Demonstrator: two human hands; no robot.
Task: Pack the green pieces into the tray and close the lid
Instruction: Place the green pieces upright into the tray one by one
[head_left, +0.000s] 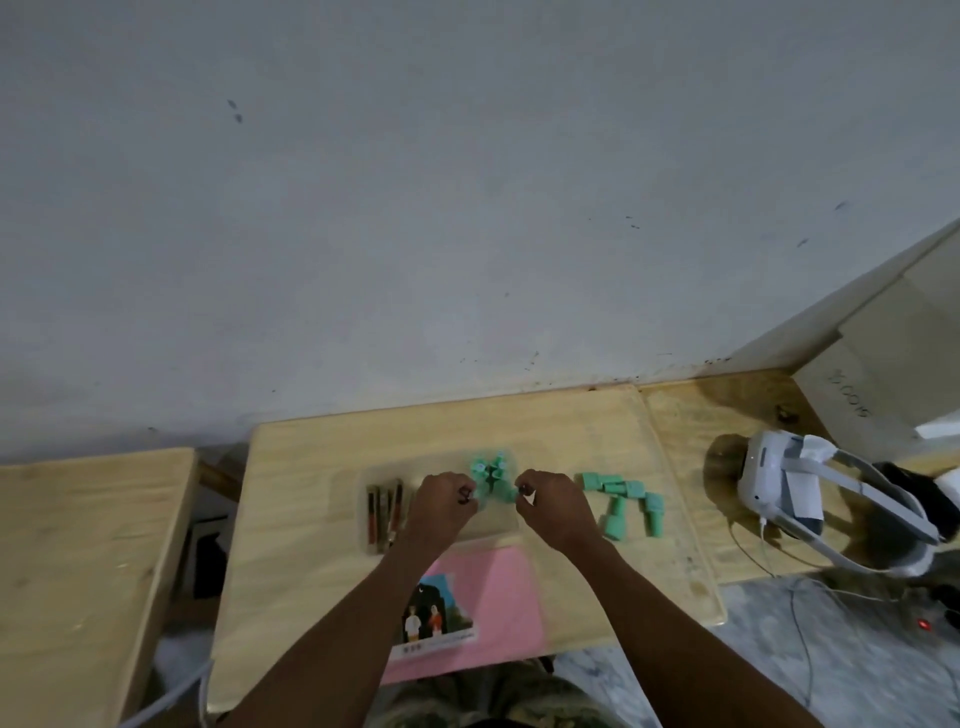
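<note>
Both hands held over clear tray (496, 525) at desk (322, 467) centre. Left hand (441, 506) grip pinched shut, on what cannot be told. Right hand (556, 506) grip pinched on green piece (506, 493) at standing cluster in tray. Loose green pieces (621, 501) laid on desk right of tray. Pink lid (498, 597) laid near side of tray.

- Tray (498, 525): clear, outline blurred; both hands cover its near half.
- Green pieces (491, 475) between the fingertips: smeared, count unreadable.
- Left hand (439, 512), right hand (558, 512): hold on pieces unclear.
</note>
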